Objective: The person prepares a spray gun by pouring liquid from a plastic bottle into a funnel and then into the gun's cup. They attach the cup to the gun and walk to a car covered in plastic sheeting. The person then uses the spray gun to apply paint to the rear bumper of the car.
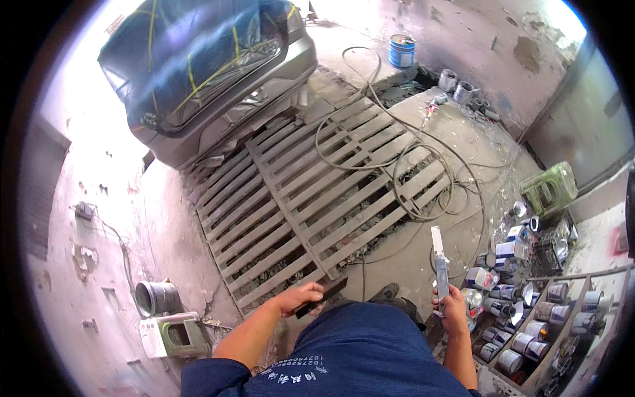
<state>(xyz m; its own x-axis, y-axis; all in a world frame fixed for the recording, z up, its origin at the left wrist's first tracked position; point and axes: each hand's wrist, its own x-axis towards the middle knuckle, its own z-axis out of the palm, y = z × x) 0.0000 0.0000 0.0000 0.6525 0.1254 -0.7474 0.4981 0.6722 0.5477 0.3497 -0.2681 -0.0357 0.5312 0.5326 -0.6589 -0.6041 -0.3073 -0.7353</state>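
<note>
Low in front of my body, my left hand (301, 300) is closed around a dark, flat, narrow bar (329, 291). Its fingers wrap over the bar, and one end sticks out to the right. Farther right, my right hand (454, 309) grips the lower end of a long, slim grey strip-like tool (441, 268) with a paler tip. That tool points up and away from me; its exact kind is unclear. The two hands are well apart, and neither touches anything else that I can see.
A slatted floor grate (272, 187) lies ahead, with a looped hose (395, 173) across its right part. Beyond stands a car (301, 58) under blue sheeting (172, 46). Paint cans (522, 344) crowd the right, near a green jerrycan (552, 188). A pail (156, 299) lies at left.
</note>
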